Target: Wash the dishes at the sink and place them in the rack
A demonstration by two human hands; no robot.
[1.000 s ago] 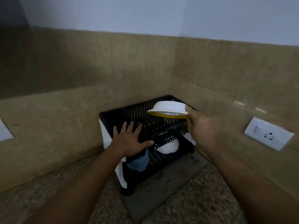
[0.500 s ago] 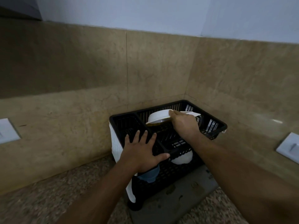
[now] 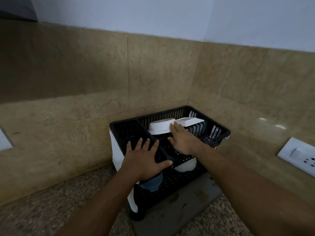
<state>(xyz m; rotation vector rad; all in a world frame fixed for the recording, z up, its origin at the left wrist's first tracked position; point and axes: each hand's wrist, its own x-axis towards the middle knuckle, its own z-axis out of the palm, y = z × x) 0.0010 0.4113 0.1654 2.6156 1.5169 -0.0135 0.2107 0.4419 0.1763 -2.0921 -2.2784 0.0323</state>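
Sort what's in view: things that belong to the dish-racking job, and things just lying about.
Job: black rack; white bowl upside down in its top tier; white dish beside it; right hand on the bowl; left hand steadying the rack.

Lying about: wall socket; grey mat under the rack.

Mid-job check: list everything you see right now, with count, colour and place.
dish rack: 1, black with white side panel, counter corner
white bowl: 1, white, upside down in the rack's upper tier
square plate: 1, white, upper tier, right of the bowl
lower white dish: 1, white, lower tier
blue cup: 1, blue, lower tier, front left
mat: 1, grey, under the rack
wall socket: 1, white, right wall
left hand: 1, flat on the rack's front rim
right hand: 1, touching the bowl
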